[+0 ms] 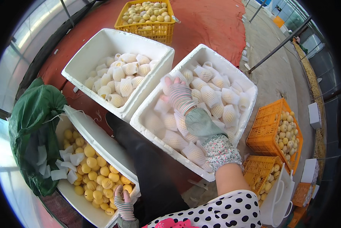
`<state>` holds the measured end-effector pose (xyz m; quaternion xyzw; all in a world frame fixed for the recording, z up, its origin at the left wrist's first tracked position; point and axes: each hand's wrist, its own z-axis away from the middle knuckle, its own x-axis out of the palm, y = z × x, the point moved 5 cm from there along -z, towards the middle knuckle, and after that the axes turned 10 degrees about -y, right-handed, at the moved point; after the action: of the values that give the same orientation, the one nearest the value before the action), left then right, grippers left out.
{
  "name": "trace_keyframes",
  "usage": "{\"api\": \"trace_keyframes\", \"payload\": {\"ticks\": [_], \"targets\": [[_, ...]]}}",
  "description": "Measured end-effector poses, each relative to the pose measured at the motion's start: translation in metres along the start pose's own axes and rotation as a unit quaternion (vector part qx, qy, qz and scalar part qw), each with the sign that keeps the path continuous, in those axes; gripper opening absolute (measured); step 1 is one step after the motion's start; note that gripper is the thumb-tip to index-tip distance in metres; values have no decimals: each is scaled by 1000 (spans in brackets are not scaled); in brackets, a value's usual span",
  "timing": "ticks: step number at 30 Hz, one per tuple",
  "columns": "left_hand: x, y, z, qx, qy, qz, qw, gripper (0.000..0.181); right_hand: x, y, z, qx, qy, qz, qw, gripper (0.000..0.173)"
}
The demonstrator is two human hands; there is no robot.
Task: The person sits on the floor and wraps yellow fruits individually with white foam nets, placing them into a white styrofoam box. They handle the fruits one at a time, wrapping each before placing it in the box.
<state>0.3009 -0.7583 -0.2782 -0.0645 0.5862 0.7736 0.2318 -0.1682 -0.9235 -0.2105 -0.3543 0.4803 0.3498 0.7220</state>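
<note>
My right hand, in a striped fingerless glove, lies on net-wrapped fruit at the left side of a white foam box; its fingers rest around one white foam-net sleeve, and whether they grip it is unclear. My left hand, gloved alike, reaches into another foam box at the lower left, its fingers by loose yellow round fruit; no fruit is plainly held. Empty white foam nets lie on that fruit. A third foam box holds more fruit in nets.
A green mesh sack hangs over the lower left box. A yellow crate of fruit stands on red cloth ahead. Orange crates and a white basket stand on the right. A metal pole slants nearby.
</note>
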Motion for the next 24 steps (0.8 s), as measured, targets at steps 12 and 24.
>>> {"api": "trace_keyframes", "payload": {"ticks": [12, 24], "targets": [[25, 15, 4, 28, -48, -173, 983, 23, -85, 110, -51, 109, 256, -138, 951, 81], [29, 36, -1, 72, -49, -274, 958, 18, -2, 225, -174, 268, 81, -175, 944, 61]]}}
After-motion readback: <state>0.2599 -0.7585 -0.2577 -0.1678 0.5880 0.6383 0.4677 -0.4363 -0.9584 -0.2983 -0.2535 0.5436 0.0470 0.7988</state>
